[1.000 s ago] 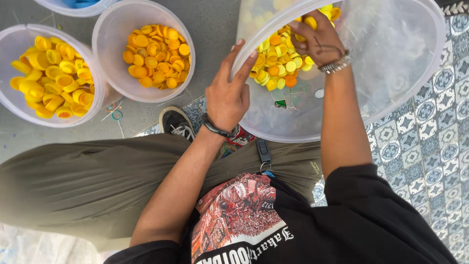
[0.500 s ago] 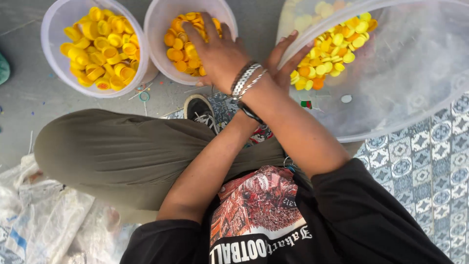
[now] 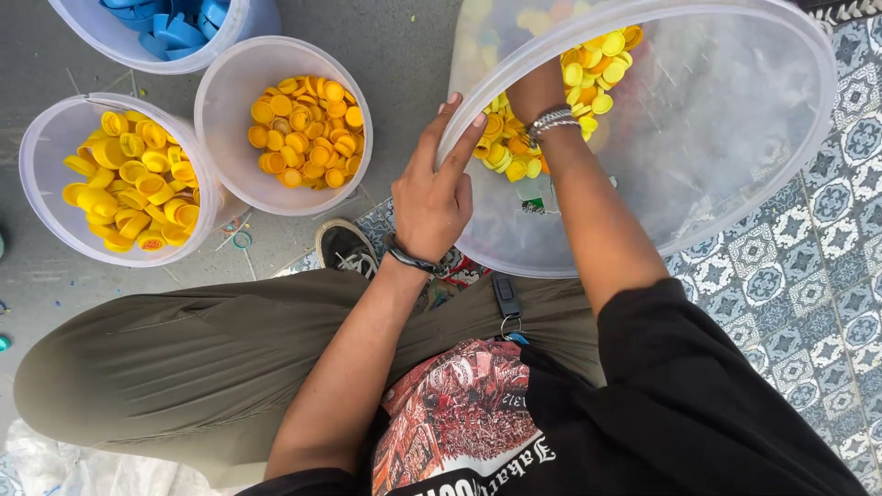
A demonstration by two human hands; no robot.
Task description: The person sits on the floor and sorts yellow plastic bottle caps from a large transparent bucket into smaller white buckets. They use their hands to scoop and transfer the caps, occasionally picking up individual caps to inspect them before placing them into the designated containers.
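Gripping the smooth rim of the big translucent plastic tub (image 3: 735,184), the left hand (image 3: 432,197) steadies it; the right hand (image 3: 537,92), grip unclear, digs into ridged yellow and orange bottle caps (image 3: 588,69) inside.

Right hand (image 3: 537,92) now back inside the big clear tub (image 3: 735,184) among mixed caps (image 3: 551,119), no longer crossed over the orange-cap bowl (image 3: 285,124); left hand (image 3: 432,188) grips the rim again

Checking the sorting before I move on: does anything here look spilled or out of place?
Mostly tidy. Small bits, including a plastic ring, lie loose on the floor beside the tub of yellow caps. The large tub is tipped, left hand on its rim, right hand inside.
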